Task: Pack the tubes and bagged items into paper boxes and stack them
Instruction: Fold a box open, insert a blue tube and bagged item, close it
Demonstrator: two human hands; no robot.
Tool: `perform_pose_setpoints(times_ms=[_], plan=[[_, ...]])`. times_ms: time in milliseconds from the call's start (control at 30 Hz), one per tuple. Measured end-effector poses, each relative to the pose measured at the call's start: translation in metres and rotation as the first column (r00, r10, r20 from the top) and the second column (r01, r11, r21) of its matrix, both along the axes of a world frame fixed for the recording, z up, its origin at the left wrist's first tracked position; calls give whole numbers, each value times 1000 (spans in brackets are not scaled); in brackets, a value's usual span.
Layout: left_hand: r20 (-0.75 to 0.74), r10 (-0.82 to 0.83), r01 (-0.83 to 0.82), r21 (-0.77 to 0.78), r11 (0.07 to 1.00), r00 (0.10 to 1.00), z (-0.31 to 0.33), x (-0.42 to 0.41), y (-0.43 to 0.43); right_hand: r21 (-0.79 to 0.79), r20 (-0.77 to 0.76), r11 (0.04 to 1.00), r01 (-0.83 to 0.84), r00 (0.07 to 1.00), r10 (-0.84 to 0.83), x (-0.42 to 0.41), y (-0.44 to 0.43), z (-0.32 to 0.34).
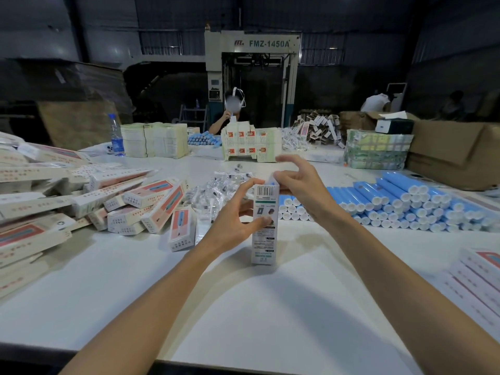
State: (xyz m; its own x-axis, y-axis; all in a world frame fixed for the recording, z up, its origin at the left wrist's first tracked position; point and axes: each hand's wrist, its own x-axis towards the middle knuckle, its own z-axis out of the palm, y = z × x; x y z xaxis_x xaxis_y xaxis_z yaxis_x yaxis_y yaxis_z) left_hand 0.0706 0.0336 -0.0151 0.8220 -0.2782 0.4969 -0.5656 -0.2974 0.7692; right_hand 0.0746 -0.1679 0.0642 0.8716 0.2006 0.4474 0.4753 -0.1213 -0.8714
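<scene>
At table point(270, 307) centre we see box point(264, 226) standing upright; left hand point(238, 215) clasps its side, right hand point(300, 182) pinches top flap, other fingers spread. Tubes point(392, 201) stacked right, bagged items point(216, 190) behind.

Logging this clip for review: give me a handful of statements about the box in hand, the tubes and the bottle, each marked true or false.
1. The left hand grips an upright paper box standing on the white table. True.
2. The right hand rests flat on the table. False: it is raised at the box's top end.
3. The blue tubes lie stacked to the right of the box. True.
4. The water bottle lies on its side. False: it stands upright, far left.
5. The loose boxes on the left form a neat stack. False: they lie jumbled.
</scene>
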Motion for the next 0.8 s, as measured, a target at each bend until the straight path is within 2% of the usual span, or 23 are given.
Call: perform_pose_setpoints(times_ms=[67, 167, 267, 367, 533, 800], plan=[[5, -1, 1, 1, 1000, 1000, -1, 1, 0, -115, 89, 993, -2, 996, 13, 2, -6, 3], [12, -1, 1, 0, 1000, 1000, -2, 1, -2, -249, 271, 963, 106, 962, -36, 3, -9, 2], [9, 0, 0, -9, 1000, 1000, -2, 0, -2, -314, 341, 941, 123, 940, -9, 3, -10, 3], [1, 6, -6, -11, 1000, 1000, -1, 0, -1, -276, 275, 961, 35, 961, 44, -1, -10, 6], [0, 12, -12, 5, 1000, 1000, -1, 0, -2, -84, 113, 996, -33, 993, 43, -10, -9, 3], [-9, 25, -25, -11, 1000, 1000, -3, -2, -2, 65, -36, 997, -37, 999, 39, -9, -1, -1]])
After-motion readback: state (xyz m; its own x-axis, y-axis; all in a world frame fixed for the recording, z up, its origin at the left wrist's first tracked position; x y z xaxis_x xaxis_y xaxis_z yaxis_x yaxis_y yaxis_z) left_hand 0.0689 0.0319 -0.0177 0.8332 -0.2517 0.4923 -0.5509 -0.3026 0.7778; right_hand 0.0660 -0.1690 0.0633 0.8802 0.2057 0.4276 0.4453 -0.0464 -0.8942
